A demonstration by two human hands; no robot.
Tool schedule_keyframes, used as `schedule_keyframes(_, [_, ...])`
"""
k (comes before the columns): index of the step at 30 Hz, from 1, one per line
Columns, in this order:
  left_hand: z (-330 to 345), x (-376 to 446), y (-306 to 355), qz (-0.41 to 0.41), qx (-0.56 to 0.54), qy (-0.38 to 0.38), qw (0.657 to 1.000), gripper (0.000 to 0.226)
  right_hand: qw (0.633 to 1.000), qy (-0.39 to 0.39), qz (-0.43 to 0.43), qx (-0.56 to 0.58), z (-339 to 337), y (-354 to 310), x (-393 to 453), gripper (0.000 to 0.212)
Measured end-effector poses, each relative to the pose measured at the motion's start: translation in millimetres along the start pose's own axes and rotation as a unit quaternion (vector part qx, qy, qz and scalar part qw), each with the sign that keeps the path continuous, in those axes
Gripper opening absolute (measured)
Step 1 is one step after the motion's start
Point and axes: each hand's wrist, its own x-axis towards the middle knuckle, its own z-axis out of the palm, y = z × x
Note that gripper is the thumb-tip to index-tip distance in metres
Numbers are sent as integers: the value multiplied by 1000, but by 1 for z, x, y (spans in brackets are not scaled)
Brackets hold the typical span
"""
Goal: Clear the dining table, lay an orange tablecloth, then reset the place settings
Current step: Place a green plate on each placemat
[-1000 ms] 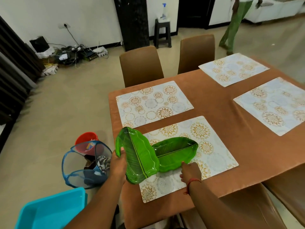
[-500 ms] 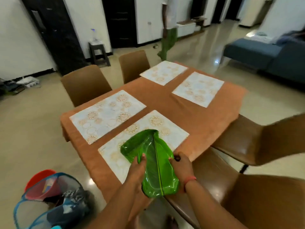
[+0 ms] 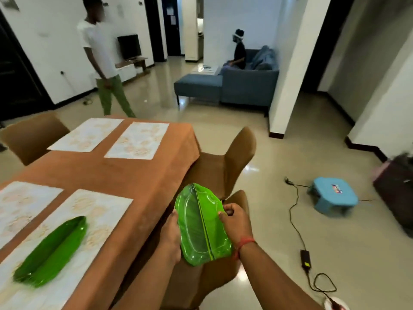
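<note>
1. The view is motion-blurred. The near placemat (image 3: pixel 73 222) runs off the bottom left corner, and the patterns on all four mats are smeared. The left hand (image 3: pixel 171 237) is partly hidden behind the leaf plate it holds, so its fingers cannot be made out.
2. Both hands grip one green leaf-shaped plate (image 3: pixel 201 224) off the table's right edge, above a brown chair (image 3: pixel 221 166). The left hand clasps its left rim; the right hand (image 3: pixel 234 222) pinches the right rim, thumb on top, fingers curled. It may be more than one plate stacked, but the blur leaves that unclear.
3. The held plate's long axis runs away from the person, its dark midrib pointing toward the chair back, its face tilted up at the camera.
4. A second leaf plate (image 3: pixel 51 251) lies on the near placemat, long axis diagonal from near left to far right.
5. The orange tablecloth (image 3: pixel 125 175) drapes over the right edge. Two far placemats (image 3: pixel 138 139) lie bare. Right of the chairs there is open floor, with a cable (image 3: pixel 297 229) and a blue stool (image 3: pixel 333 195).
</note>
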Motion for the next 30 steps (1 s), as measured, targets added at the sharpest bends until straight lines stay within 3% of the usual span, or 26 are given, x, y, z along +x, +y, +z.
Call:
schedule_keyframes(7, [171, 1, -38, 43, -18, 3, 999, 23, 1000, 24, 1, -8, -163, 39, 62, 11])
schedule_keyframes(13, [278, 11, -40, 31, -5, -3, 999, 25, 999, 32, 23, 23, -251, 57, 121, 12])
schedule_keyframes(24, [401, 126, -10, 28, 8, -32, 999, 27, 996, 30, 50, 68, -301, 76, 279, 3])
schedule_keyframes(30, [467, 246, 62, 41, 19, -54, 998, 26, 996, 10, 49, 75, -302, 49, 421, 7])
